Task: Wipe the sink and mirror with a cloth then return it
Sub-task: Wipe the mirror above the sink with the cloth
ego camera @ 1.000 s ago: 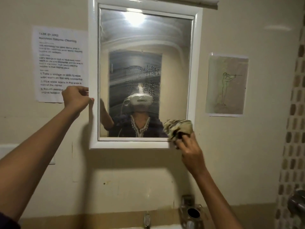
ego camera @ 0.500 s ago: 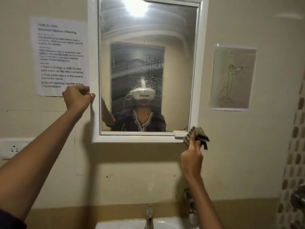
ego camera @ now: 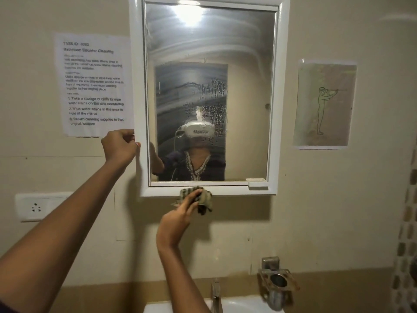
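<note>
A white-framed mirror [ego camera: 274, 98] hangs on the beige wall, its glass streaked, with water droplets near the middle. My left hand [ego camera: 119, 146] grips the mirror's left frame edge. My right hand [ego camera: 178, 219] holds a crumpled, striped olive cloth [ego camera: 203, 198] pressed against the bottom frame rail, left of centre. Below, the white sink [ego camera: 239, 306] shows only its back rim, with a metal tap [ego camera: 215, 294] rising from it.
A printed task sheet [ego camera: 94, 84] is taped left of the mirror and a drawing [ego camera: 325, 105] to its right. A wall socket [ego camera: 36, 206] sits at left. A metal holder [ego camera: 276, 283] juts from the wall above the sink. Patterned tiles [ego camera: 406, 233] run down the right edge.
My right hand has slid the cloth from the mirror's lower right corner leftward along the bottom frame to near its middle. My left hand stays on the left frame edge.
</note>
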{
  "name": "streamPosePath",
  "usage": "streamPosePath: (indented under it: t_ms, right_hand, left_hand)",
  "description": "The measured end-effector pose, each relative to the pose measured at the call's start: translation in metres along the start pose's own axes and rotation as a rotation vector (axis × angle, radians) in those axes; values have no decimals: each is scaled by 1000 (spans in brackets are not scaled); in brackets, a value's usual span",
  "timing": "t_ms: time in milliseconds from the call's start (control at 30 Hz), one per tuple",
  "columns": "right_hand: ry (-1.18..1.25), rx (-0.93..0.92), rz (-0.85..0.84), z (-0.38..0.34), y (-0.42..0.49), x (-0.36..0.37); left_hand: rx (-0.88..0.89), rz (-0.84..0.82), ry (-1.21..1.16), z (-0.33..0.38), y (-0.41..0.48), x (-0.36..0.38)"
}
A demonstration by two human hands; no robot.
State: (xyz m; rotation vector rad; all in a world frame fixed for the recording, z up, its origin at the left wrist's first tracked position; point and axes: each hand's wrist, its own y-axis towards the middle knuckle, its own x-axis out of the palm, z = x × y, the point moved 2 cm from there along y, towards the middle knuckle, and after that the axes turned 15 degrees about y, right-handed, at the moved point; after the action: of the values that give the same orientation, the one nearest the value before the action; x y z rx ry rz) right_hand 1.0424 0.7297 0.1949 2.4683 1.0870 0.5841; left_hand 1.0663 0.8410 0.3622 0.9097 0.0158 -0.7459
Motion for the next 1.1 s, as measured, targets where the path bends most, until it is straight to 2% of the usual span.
streamPosePath:
  t_ms: [133, 267, 333, 467, 567, 633, 667, 767, 833, 867, 1000, 1100]
  right_hand:
    - [-82, -14, -212, -2, -35, 36]
    - [-229, -130, -701, 10, -60, 44]
    - [-321, -212, -860, 11, -60, 38]
    - [-458, -293, -890, 2, -40, 17]
    - [-441, -317, -863, -2, -24, -22]
    - [-487, -309, -924, -4, -13, -54]
    - [-551, -299, -1009, -5, -8, -67]
    - [-760, -212, -1285, -4, -1, -105]
    - [-837, -135, -1354, -1, -1, -131]
    - [-864, -96, -1350, 1, 0, -145]
    - [-937, 20, -1257, 5, 6, -207]
    - [-1005, 82, -1166, 4, 6, -257]
  left_hand:
    - [-11, -31, 16, -14, -12, 1]
    - [-102, -81, -35, -40, -40, 8]
    - [-159, -111, -60, -55, -58, 11]
    - [-332, -50, -113, -92, -96, 4]
    - [-395, -156, -99, -119, -141, 2]
    - [-329, -290, -78, -128, -171, 7]
    - [-246, -368, -66, -127, -184, 11]
    - [172, -694, -35, -101, -217, 28]
    - [402, -910, 17, -80, -240, 44]
    - [443, -1013, 9, -71, -251, 53]
    - [408, -1324, -125, -43, -295, 78]
    - [490, -1342, -140, -12, -330, 94]
